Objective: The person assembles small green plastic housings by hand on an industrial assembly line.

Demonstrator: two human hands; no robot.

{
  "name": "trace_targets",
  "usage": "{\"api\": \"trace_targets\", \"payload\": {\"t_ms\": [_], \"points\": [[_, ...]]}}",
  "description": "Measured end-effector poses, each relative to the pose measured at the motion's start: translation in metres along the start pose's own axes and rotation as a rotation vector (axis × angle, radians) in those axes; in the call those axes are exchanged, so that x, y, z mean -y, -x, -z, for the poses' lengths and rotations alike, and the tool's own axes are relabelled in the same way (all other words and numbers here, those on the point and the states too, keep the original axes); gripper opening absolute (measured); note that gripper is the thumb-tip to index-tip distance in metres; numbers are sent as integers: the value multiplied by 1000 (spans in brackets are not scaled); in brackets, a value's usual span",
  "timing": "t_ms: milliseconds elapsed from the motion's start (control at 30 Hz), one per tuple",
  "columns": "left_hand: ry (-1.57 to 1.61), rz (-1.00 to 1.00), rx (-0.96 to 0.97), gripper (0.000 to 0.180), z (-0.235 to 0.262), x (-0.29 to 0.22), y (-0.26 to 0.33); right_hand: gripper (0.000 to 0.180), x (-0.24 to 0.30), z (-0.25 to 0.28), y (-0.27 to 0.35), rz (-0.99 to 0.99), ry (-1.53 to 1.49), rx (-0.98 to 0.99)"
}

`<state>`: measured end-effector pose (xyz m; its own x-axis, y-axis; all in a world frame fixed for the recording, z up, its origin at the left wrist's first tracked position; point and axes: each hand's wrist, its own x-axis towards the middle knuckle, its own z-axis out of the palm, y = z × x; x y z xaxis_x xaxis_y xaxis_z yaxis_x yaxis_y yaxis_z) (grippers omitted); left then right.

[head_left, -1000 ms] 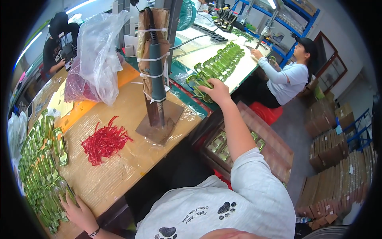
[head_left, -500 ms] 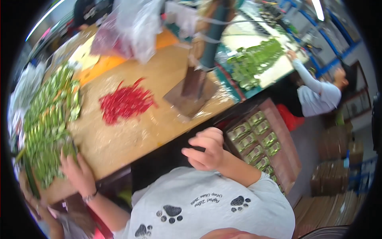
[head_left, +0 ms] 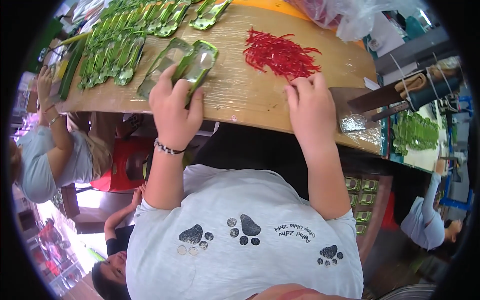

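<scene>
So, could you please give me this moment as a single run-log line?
left hand: grips green packets | right hand: fingertips at red strips | surface: wooden table | packet rows: upper left

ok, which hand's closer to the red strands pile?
Right. The right hand has its fingertips at the near edge of the red strands pile. The left hand is off to the pile's left, gripping a green blister pack.
</scene>
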<state>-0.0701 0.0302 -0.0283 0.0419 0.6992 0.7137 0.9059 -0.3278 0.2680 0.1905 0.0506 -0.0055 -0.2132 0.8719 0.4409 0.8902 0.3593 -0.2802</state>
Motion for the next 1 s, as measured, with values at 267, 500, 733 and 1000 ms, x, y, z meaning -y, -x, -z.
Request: {"api": "trace_targets", "payload": {"t_ms": [267, 500, 733, 1000], "points": [[506, 83, -13, 10, -4, 12, 2, 11, 1, 0, -7, -139, -26, 54], [1131, 259, 150, 39, 6, 5, -3, 13, -4, 23, 12, -200, -132, 49], [734, -65, 384, 16, -3, -27, -23, 13, -3, 32, 21, -239, -267, 15], [347, -365, 403, 23, 4, -53, -14, 24, -7, 28, 38, -193, -515, -220]]}}
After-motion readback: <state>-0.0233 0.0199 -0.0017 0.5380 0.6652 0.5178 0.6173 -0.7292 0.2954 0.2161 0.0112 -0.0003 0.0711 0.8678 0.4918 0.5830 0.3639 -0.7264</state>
